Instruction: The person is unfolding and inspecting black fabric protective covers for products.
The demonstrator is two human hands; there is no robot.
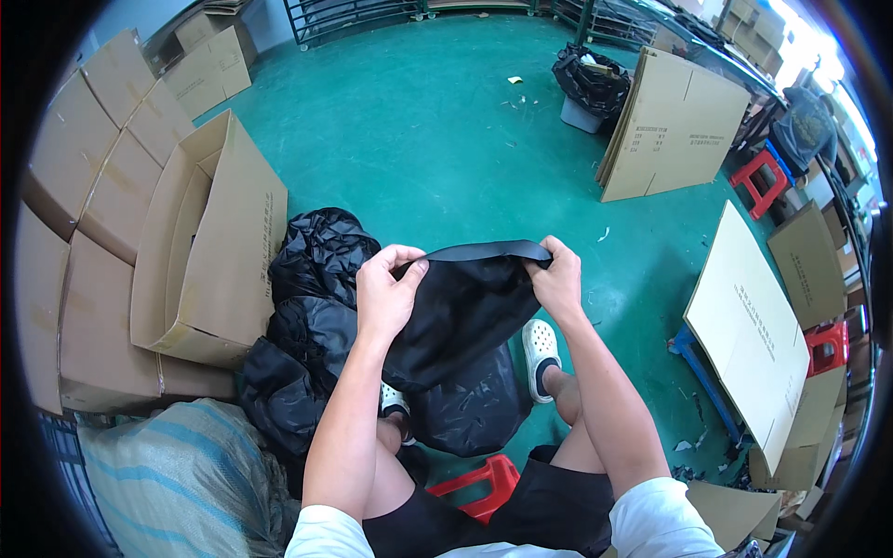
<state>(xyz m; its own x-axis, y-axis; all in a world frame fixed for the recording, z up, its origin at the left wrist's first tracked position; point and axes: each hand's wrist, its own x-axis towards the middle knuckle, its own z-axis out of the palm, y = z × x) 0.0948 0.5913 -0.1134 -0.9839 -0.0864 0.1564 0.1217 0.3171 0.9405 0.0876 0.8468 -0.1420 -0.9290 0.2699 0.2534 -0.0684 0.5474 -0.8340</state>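
Note:
I hold a black fabric bag point(465, 312) stretched out in front of me by its upper rim. My left hand point(389, 286) pinches the rim's left end and my right hand point(558, 279) pinches its right end, so the edge runs taut between them. The bag's body hangs down over my knees. Below it sit black plastic bags point(321, 256) stuffed full, piled on the green floor by my feet. My white clog point(539, 346) shows just under the right hand.
An open cardboard box point(200, 251) lies on its side at my left, with stacked boxes point(102, 158) behind it. Flat cardboard sheets point(674, 126) stand at the far right and near right point(749, 335). A red stool point(479, 484) is under me; a striped woven sack point(177, 474) lies lower left.

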